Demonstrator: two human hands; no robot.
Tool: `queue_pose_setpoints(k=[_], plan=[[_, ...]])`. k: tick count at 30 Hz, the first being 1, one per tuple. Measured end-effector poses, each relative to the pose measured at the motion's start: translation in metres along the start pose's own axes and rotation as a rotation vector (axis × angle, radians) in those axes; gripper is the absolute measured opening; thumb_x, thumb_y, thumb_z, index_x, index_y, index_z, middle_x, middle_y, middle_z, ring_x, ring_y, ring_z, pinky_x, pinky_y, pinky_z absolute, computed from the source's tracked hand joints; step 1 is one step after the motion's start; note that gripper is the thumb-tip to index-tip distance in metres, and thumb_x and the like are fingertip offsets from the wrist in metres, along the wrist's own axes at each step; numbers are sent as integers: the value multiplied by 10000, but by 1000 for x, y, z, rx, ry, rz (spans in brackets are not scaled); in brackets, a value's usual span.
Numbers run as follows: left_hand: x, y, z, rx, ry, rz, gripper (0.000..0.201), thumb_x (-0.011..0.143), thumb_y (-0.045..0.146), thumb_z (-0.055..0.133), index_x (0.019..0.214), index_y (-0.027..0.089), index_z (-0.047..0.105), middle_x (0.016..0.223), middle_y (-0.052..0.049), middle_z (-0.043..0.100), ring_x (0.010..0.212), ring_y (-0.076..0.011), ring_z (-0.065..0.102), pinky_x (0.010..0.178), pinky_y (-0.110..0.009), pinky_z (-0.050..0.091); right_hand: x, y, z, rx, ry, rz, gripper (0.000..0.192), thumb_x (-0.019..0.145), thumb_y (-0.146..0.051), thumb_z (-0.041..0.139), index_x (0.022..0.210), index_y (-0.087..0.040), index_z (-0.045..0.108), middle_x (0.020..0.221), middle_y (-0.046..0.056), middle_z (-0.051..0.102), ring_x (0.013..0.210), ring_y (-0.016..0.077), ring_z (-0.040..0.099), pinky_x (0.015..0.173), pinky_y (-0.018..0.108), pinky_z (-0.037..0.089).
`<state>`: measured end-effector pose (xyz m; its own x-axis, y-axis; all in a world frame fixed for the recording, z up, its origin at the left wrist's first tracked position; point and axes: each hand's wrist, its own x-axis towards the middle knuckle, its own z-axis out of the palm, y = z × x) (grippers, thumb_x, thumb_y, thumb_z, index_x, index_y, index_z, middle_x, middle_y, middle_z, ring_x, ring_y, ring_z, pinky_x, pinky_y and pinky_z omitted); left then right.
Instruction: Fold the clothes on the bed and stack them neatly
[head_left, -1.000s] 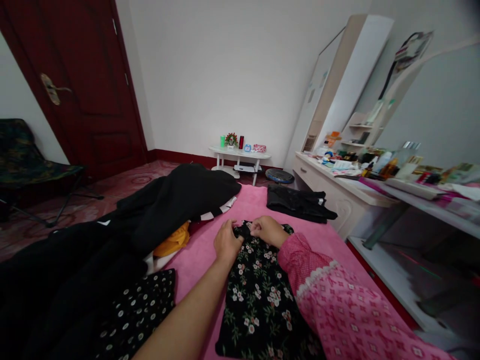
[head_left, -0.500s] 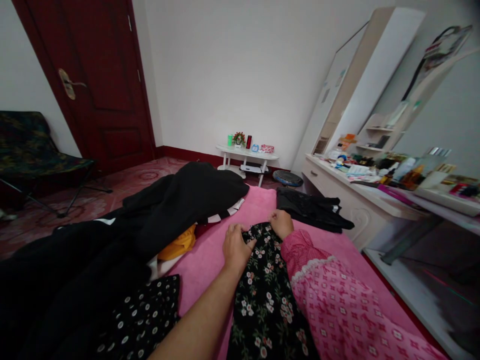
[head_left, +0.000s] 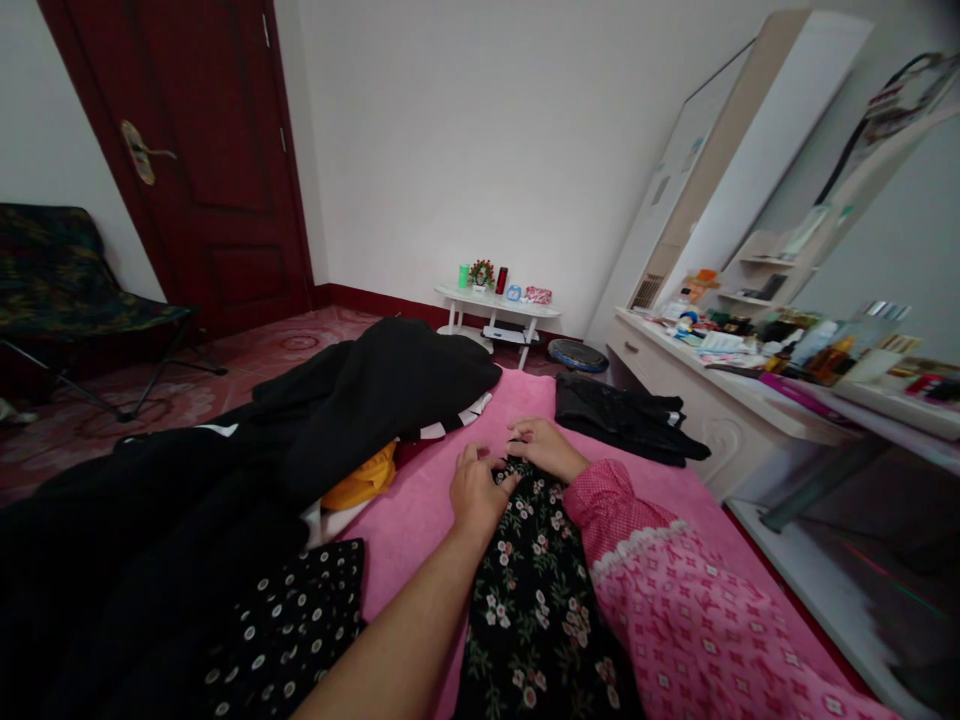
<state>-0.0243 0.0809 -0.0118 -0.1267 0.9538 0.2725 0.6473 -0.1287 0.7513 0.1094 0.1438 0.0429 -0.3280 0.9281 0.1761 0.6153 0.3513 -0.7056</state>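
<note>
A black floral garment [head_left: 534,600] with small pale flowers lies lengthwise on the pink bed cover [head_left: 409,545], its near end running out of view at the bottom. My left hand [head_left: 480,492] grips the left side of its far end, thumb over the cloth. Close beside it, my right hand [head_left: 549,449] has its fingers closed on the far edge of the same garment. The cloth is narrow and bunched between the two hands. My right arm wears a pink patterned sleeve [head_left: 697,600]; my left forearm is bare.
Black clothes [head_left: 375,400] are heaped on the left, with a yellow cloth [head_left: 364,478] and a polka-dot garment [head_left: 300,610] beside them. A folded black garment [head_left: 626,415] lies at the far right. A cluttered dressing table [head_left: 750,385] stands along the right side.
My right hand has moved left, nearer my left hand, and the garment's far right corner has come inward with it. My left hand stays at about the same place on the cloth.
</note>
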Motion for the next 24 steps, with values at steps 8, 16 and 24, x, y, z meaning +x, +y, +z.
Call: queue_pose_setpoints(k=[8, 16, 24], plan=[[9, -3, 6, -379, -6, 109, 237, 807, 305, 592, 613, 197, 674, 1087, -42, 618, 1055, -200, 536, 923, -327, 408, 5, 10, -3, 252, 231, 147, 279, 662, -427, 590, 665, -154, 651, 691, 47, 677, 691, 181, 617, 646, 280, 466], [8, -7, 7, -294, 102, 56, 265, 794, 181, 519, 536, 162, 574, 869, -59, 590, 824, -161, 567, 774, -273, 432, -28, 50, -54, 65, 451, 257, 187, 647, -337, 579, 682, -167, 647, 739, 39, 678, 732, 178, 599, 720, 283, 448], [7, -10, 7, -147, 172, 67, 201, 722, 155, 519, 525, 191, 503, 677, -20, 531, 698, -163, 533, 675, -263, 423, -83, 81, -75, -21, 274, 463, 154, 581, -280, 676, 517, -159, 606, 479, -4, 579, 469, 121, 502, 494, 234, 387]])
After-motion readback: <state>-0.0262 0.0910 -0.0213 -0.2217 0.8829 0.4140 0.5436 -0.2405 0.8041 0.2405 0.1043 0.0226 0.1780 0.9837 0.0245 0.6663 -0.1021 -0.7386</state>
